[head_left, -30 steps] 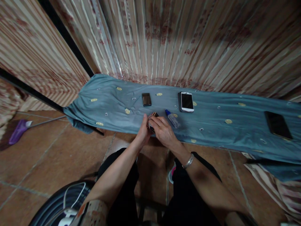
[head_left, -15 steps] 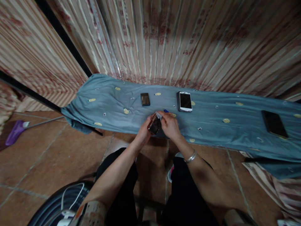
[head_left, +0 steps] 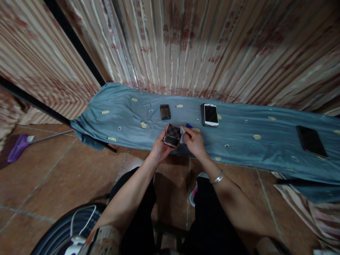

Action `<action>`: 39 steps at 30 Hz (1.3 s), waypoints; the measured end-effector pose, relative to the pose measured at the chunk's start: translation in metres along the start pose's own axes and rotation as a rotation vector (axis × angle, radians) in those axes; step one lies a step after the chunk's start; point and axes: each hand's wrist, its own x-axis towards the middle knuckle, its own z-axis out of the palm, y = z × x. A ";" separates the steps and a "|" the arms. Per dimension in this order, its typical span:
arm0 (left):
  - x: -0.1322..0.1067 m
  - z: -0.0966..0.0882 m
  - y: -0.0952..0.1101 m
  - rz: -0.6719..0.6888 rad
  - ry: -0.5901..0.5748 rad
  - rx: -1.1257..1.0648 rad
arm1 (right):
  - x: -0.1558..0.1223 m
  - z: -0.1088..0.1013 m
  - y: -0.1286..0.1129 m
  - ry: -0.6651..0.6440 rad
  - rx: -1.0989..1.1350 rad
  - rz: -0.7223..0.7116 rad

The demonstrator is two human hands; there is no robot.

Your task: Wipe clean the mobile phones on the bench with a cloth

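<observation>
My left hand grips a dark, glossy, phone-like device with a rose-gold rim, holding it by its left and lower edges. Its face, tilted toward me, has a checkered dark upper part and a plain darker band below. In my right hand a small pale cloth is pinched at the device's right edge. Just beyond my right fingers lies a small blue object, too small to name. A small dark square device rests on the blue cloth cover, farther off than my hands.
The long bench is draped in blue patterned fabric. A white phone lies on a darker one; a black phone is at right. Curtains hang behind. Left are black poles, a purple broom and coiled black hose.
The device in my left hand has turned so its face shows more fully. My right hand with the cloth has shifted from its top corner to its right edge.
</observation>
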 end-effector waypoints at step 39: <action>0.003 -0.002 0.028 0.107 0.147 -0.037 | -0.011 0.026 -0.010 -0.163 0.646 0.340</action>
